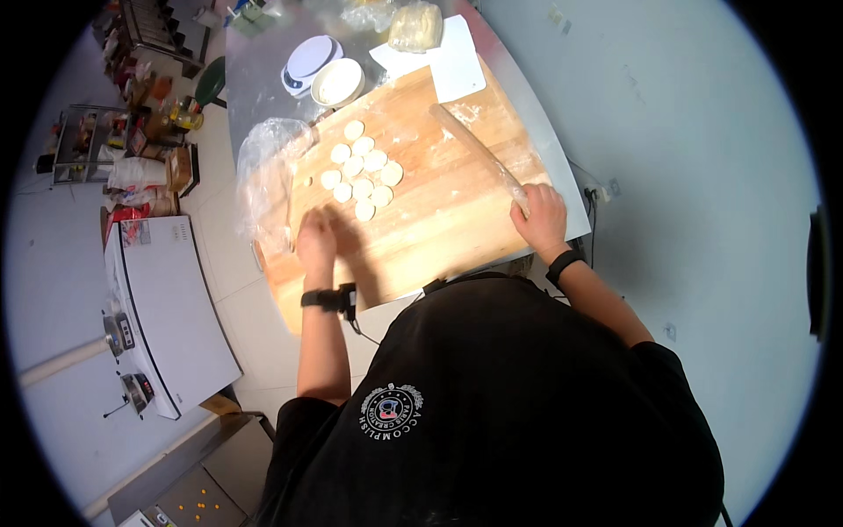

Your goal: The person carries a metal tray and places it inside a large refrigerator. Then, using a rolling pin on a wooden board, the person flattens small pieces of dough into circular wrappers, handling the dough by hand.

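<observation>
My right hand (544,216) grips the near end of a wooden rolling pin (477,153), which slants across the right side of a floured wooden board (454,221). Several flattened rounds of dough (363,188) lie grouped on the board's left half, and a tiny dough scrap (307,181) sits left of them. My left hand (316,238) hovers or rests near the board's left edge, below the rounds. Its fingers are curled and blurred, so I cannot tell whether anything is between them. A crumpled clear plastic bag (267,174) lies just beyond it.
Beyond the board stand a kitchen scale (311,59), a white bowl (338,82), white plastic scrapers (458,62) and a bagged block of dough (416,27). A wall (658,165) runs along the right. A white chest freezer (174,309) stands to the left.
</observation>
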The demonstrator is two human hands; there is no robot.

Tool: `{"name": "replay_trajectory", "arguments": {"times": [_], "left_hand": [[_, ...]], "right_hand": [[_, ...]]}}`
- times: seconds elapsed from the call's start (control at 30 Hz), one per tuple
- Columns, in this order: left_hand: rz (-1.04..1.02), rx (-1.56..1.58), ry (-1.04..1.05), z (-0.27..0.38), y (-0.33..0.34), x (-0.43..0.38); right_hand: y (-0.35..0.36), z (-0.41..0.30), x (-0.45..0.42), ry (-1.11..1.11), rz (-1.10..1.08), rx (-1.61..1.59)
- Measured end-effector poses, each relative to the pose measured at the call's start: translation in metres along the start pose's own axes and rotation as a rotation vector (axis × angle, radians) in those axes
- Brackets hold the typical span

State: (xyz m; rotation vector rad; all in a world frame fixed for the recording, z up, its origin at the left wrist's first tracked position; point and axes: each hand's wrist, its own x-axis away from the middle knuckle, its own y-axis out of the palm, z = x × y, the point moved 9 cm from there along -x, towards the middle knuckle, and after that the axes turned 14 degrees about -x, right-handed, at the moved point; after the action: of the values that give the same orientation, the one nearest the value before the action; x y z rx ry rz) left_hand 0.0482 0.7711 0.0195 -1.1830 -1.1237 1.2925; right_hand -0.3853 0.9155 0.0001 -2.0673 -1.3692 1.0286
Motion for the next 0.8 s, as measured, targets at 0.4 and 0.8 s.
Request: {"name": "replay_trajectory", "arguments": {"times": [0.4, 0.8], "left_hand": [[-0.195, -0.223, -0.18, -0.084, 0.022, 0.06], [0.02, 0.381, 0.248, 0.106, 0.007, 0.056]], "right_hand": [[0.0, -0.001, 0.0, -0.028, 0.001, 0.0], [0.001, 0.0, 0.001, -0.04, 0.009, 0.025]]}}
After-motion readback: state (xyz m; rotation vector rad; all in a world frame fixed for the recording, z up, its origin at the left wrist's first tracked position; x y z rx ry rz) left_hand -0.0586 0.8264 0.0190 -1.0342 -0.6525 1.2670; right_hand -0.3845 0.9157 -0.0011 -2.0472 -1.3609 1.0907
